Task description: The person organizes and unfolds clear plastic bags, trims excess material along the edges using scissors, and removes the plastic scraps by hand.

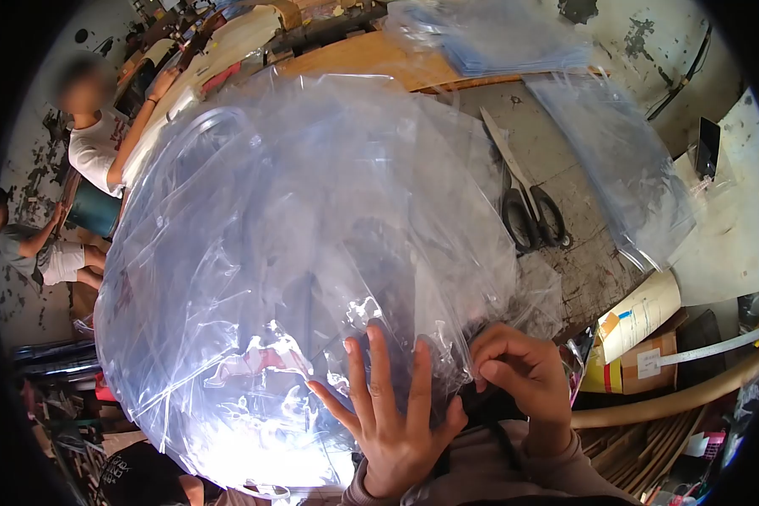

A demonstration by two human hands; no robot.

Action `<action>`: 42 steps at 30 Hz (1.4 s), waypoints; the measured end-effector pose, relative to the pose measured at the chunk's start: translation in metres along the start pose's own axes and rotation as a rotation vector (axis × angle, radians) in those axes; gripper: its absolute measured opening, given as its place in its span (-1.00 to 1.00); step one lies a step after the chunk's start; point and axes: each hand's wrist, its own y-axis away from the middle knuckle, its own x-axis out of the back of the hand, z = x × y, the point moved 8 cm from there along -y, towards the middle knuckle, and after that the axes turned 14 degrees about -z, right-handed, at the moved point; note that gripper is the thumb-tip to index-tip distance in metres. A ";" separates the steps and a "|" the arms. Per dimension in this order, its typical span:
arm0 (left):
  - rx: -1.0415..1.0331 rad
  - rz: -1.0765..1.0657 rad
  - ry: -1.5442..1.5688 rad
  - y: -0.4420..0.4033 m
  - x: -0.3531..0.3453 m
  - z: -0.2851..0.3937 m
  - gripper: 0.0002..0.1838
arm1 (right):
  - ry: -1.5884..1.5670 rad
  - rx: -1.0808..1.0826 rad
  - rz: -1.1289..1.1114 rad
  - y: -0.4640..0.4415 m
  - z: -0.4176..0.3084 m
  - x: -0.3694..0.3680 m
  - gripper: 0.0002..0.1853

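A large heap of clear plastic sheeting fills the middle of the view, creased and shiny with glare near the bottom. My left hand lies on its near edge with the fingers spread. Just to the right, my right hand has its fingers curled with thumb and index finger close together at the plastic's edge; whatever is between them is too small to make out. Black-handled scissors lie on the table beyond, to the right of the heap, blades pointing away.
Folded plastic sheets lie at the right, with more stacked at the back. A phone is at far right, above a cardboard box. Two people are at the left; a black cap shows below.
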 end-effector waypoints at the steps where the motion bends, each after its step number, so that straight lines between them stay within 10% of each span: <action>1: 0.004 0.006 -0.007 0.000 0.000 0.000 -0.39 | 0.010 -0.003 -0.016 0.000 0.000 0.000 -0.92; 11: -0.016 0.080 0.066 0.000 0.002 0.002 -0.55 | -0.026 0.045 -0.003 -0.003 0.001 -0.002 -0.92; 17: -0.031 0.143 0.102 0.003 0.003 0.002 -0.66 | 0.501 0.113 0.053 -0.013 -0.022 -0.005 -0.95; 42: -0.160 0.259 0.032 0.008 0.004 0.006 -0.60 | 0.052 -0.041 -0.058 -0.020 -0.008 0.001 -0.89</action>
